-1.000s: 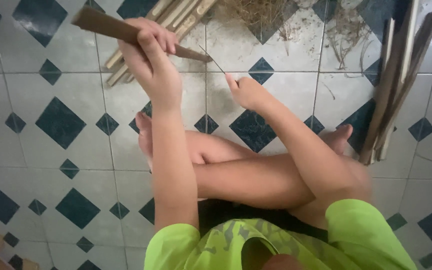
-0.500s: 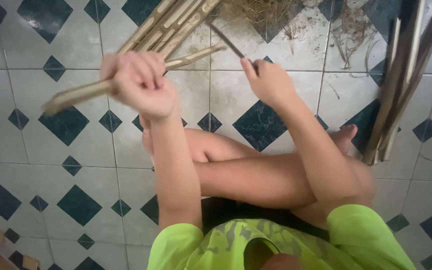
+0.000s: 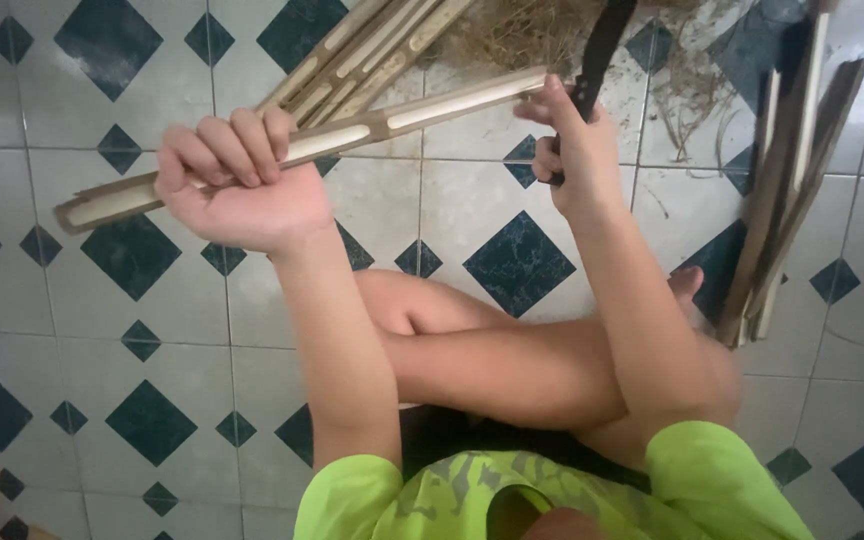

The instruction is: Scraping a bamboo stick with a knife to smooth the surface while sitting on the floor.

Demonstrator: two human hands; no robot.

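Observation:
I sit cross-legged on a tiled floor. My left hand [image 3: 235, 178] grips a long split bamboo strip [image 3: 392, 118], held nearly level with its pale inner side up. Its right end reaches my right hand [image 3: 574, 150], which is closed on the dark handle of a knife [image 3: 602, 50]. The blade points up and away, and its edge meets the strip's right end. My thumb rests against that end.
More split bamboo strips [image 3: 367, 45] lie on the floor behind the left hand. A pile of dry fibres and shavings [image 3: 522, 35] sits at the top. A bundle of dark strips [image 3: 787, 190] lies at the right, beside my foot.
The strip has turned over to show its pale side and swung nearly level. My right hand moved up and right, bringing the knife to the strip's right end.

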